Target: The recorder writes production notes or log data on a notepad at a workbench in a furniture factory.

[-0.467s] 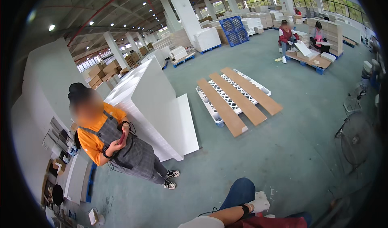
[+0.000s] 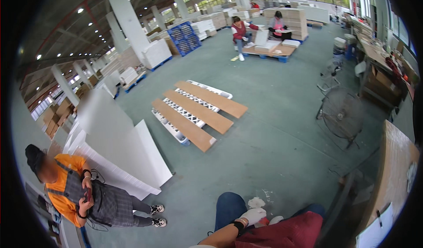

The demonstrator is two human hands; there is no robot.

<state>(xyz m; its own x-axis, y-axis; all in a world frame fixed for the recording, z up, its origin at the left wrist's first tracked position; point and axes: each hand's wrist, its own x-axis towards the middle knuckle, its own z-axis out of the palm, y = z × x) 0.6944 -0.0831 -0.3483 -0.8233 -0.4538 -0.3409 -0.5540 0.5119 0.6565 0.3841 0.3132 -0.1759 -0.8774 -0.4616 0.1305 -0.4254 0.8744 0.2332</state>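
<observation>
My left hand [image 2: 254,216], in a white glove with a dark band and a bracelet at the wrist, rests over my lap between my knees. Its fingers are curled in; whatever they hold, if anything, is hidden. Close beside it shows a small patch of white glove, my right hand [image 2: 276,220], mostly hidden, so its fingers cannot be made out. A little red shows between the two. Under them are my dark red apron [image 2: 282,232] and blue trouser leg [image 2: 230,206]. White scraps [image 2: 256,202] lie on the floor just past my hands.
A person [image 2: 83,191] in orange stands at left, holding a small dark red object, beside a tall white panel stack [image 2: 105,129]. Three brown boards [image 2: 198,110] lie across a white pallet [image 2: 176,132]. A floor fan [image 2: 340,115] and wrapped boards [image 2: 392,169] stand at right.
The view has swung to the right, bringing the workbench and wrapped boards into sight. My left hand stays over my lap, fingers still curled.
</observation>
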